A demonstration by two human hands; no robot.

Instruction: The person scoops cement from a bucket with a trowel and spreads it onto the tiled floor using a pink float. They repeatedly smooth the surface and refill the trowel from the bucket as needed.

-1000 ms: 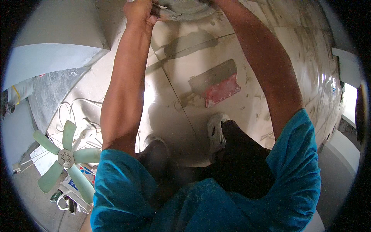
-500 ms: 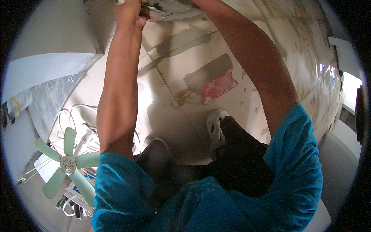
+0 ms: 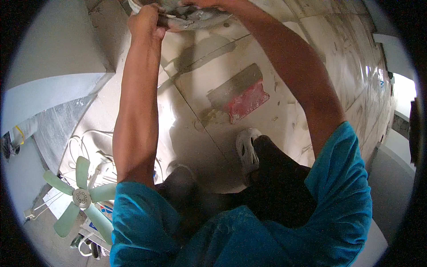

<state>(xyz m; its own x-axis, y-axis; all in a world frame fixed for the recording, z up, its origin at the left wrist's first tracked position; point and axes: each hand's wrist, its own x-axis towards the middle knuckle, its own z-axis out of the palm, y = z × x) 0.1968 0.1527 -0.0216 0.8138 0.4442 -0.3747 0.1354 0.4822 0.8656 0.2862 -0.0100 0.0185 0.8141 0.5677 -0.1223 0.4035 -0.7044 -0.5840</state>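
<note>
At the top edge of the view, my left hand [image 3: 145, 18] is closed on the pale rim of a dirty round container [image 3: 182, 23], which looks like a basin or bucket. Wet grey material smears its inside. My right hand [image 3: 209, 3] reaches over the container from the other side. Its fingers are partly cut off by the frame, and whether they hold anything is hidden. Nearer to me, a wide scraper with a grey blade and a red handle [image 3: 247, 102] lies on the tiled floor [image 3: 195, 149], beside a crumbly yellowish patch.
A fan with pale green blades [image 3: 81, 198] stands at the lower left, near a white cable [image 3: 82, 135] and a bag of items [image 3: 91, 240]. Dark damp-looking patches mark the floor beyond the scraper. My shoe [image 3: 247, 149] rests close to the scraper.
The container and both hands sit slightly lower in the view, so more of the container's inside and my right fingers show. My left hand keeps its hold on the rim.
</note>
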